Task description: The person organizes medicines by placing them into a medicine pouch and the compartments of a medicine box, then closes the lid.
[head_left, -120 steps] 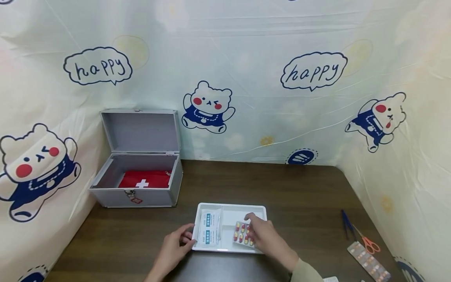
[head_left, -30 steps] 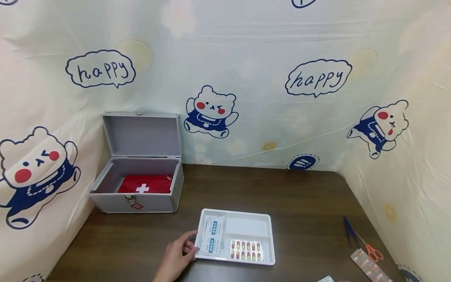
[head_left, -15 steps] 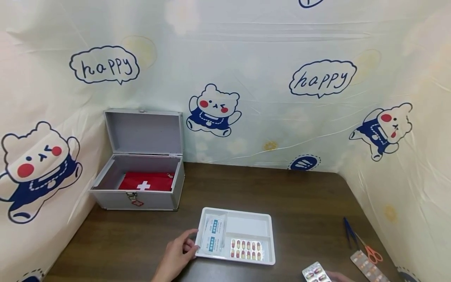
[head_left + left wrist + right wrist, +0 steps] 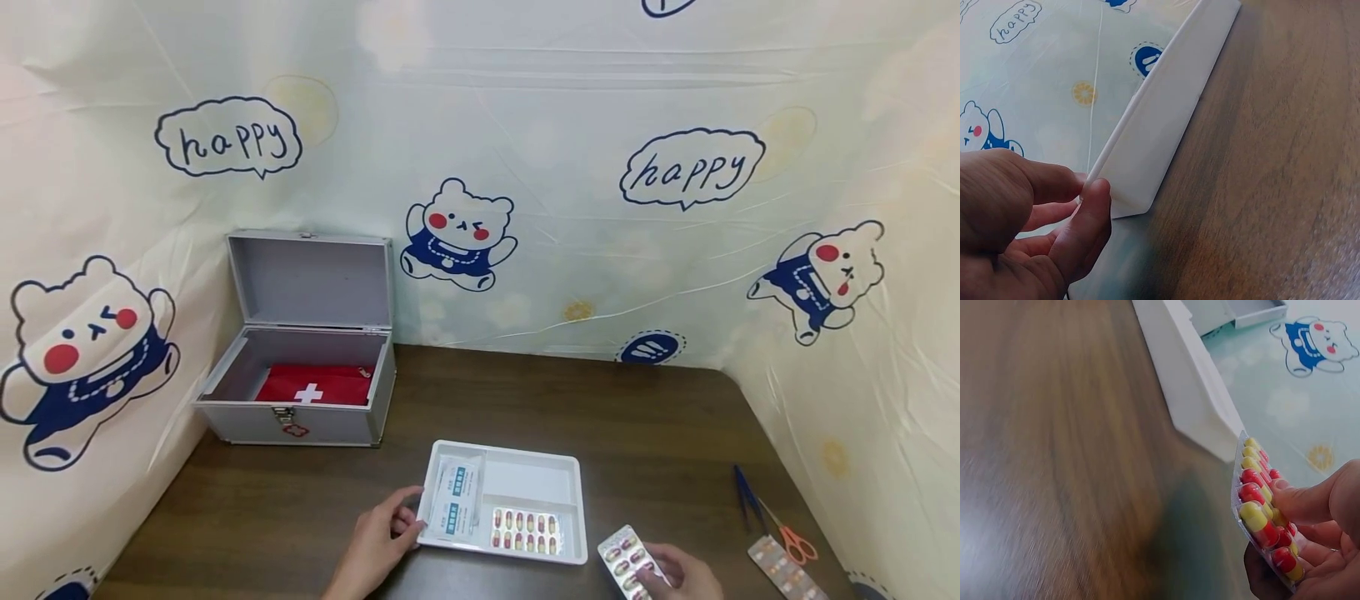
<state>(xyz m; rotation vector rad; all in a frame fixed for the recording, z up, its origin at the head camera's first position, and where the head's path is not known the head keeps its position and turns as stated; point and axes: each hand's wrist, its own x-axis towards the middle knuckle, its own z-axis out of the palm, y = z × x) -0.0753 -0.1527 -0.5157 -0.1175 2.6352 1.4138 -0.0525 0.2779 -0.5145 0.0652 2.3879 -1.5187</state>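
A white divided tray (image 4: 529, 479) lies on the table, and my left hand (image 4: 378, 537) pinches its left rim near the front corner. Thumb and fingers meet on the tray's edge (image 4: 1160, 115) in the left wrist view. My right hand (image 4: 688, 573) holds a blister pack (image 4: 622, 557) of capsules, tilted, just right of the tray. Red and yellow capsules (image 4: 1257, 519) show close up in the right wrist view, with the thumb pressed on them. White packets with blue labels (image 4: 456, 498) fill the tray's left compartment. Another capsule blister pack (image 4: 525, 532) lies in its front right compartment.
An open silver case (image 4: 300, 423) with a red pouch (image 4: 315, 385) marked with a white cross stands at the back left. Blue tweezers (image 4: 744, 493), orange-handled scissors (image 4: 797, 546) and a further blister pack (image 4: 783, 568) lie at the right. A printed curtain encloses the table.
The right hand laid a capsule blister pack in the tray, left view, and came back with another, moving left toward the tray. The left hand has stayed at the rim.
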